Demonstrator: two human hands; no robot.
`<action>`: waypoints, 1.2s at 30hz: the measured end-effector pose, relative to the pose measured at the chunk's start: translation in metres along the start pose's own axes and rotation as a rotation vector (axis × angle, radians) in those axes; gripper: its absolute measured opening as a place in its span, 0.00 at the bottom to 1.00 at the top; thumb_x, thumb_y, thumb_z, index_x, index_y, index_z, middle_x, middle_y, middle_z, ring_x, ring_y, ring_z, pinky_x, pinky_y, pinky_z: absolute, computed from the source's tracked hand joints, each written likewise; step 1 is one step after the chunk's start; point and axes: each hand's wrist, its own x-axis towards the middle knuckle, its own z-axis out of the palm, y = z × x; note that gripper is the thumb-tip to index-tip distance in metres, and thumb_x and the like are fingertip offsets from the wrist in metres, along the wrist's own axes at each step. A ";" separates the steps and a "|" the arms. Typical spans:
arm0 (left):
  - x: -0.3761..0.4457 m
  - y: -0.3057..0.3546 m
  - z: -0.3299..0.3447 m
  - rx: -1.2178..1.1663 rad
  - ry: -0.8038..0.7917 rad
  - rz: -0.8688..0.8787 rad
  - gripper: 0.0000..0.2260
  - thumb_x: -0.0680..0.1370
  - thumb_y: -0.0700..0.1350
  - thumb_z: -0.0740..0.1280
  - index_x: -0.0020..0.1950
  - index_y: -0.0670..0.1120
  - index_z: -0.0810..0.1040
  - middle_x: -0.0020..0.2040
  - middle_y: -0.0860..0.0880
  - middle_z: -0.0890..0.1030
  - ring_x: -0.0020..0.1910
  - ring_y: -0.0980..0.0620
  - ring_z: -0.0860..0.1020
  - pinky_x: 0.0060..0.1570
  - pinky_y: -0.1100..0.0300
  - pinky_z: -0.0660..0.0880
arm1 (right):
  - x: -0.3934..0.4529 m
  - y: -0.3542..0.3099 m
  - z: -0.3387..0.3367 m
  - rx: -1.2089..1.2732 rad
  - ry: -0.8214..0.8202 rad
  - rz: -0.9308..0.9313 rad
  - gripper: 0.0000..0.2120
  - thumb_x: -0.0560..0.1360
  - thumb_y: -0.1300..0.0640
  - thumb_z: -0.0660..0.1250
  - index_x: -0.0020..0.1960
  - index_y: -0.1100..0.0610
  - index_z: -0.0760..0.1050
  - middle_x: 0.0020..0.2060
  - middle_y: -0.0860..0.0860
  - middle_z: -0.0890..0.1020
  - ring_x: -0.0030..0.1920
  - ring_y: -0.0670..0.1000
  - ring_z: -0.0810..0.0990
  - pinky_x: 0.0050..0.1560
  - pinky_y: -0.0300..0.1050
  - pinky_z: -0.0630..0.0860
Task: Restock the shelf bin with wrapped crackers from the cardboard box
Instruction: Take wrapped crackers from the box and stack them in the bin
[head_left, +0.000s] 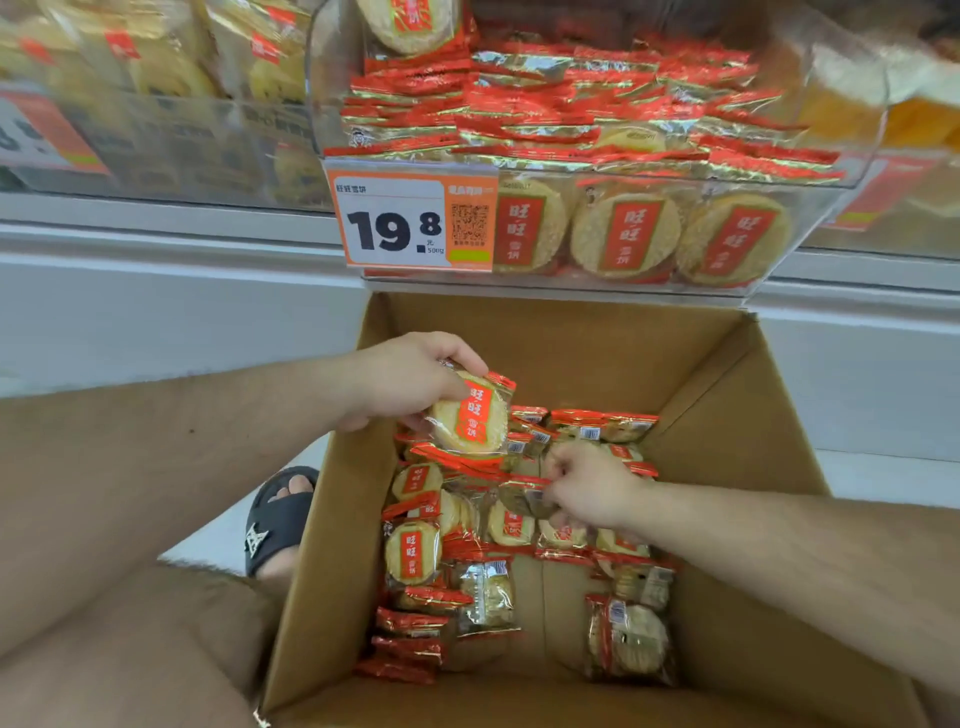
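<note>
A wrapped cracker, round and pale under a red label, is pinched by its upper edge in the left hand, held above the 10 o'clock corner of the open cardboard box. The right hand reaches down into the middle of the box, its fingers curled on a second packet lying among the loose crackers; how firm that grip is cannot be told. The step in hand looks like gathering: one packet is lifted, another is being taken, and neither has reached the shelf bin.

That clear bin sits at 12 o'clock above the box, already heaped with red-and-gold packets to near its front lip. The next move seems to call for raising both hands over that lip and setting the packets down on the heap without sliding others off. The bin's high front wall and the fullness of the pile appear to be the chief obstacles.

A good many packets remain in the box, spread along its 9 o'clock side and its middle, with bare cardboard showing toward 6 o'clock, so the job is likely far from done. An orange price tag reading 19.8 hangs on the bin's front at its 9 o'clock end. A neighbouring bin of yellow snacks stands at 10 o'clock. A foot in a black sandal rests on the floor just beside the box's 9 o'clock wall.
</note>
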 end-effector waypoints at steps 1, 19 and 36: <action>-0.002 0.004 -0.002 -0.007 0.013 0.017 0.10 0.79 0.40 0.66 0.52 0.55 0.79 0.49 0.46 0.83 0.46 0.48 0.83 0.44 0.53 0.80 | -0.010 -0.006 -0.015 -0.001 0.094 -0.065 0.12 0.71 0.67 0.64 0.35 0.52 0.67 0.35 0.55 0.80 0.38 0.57 0.85 0.32 0.47 0.73; -0.041 0.060 -0.001 -0.387 -0.023 0.382 0.11 0.74 0.49 0.74 0.49 0.48 0.75 0.40 0.56 0.84 0.40 0.60 0.81 0.41 0.64 0.77 | -0.105 -0.057 -0.064 -0.237 0.698 -1.173 0.02 0.71 0.62 0.66 0.40 0.58 0.73 0.62 0.54 0.77 0.65 0.50 0.75 0.63 0.40 0.71; -0.060 0.083 -0.006 -0.100 0.137 0.712 0.40 0.74 0.39 0.73 0.71 0.70 0.54 0.76 0.64 0.53 0.61 0.82 0.59 0.50 0.83 0.63 | -0.111 -0.105 -0.097 0.505 0.240 -0.449 0.33 0.59 0.42 0.81 0.54 0.60 0.76 0.44 0.60 0.83 0.41 0.51 0.83 0.41 0.45 0.79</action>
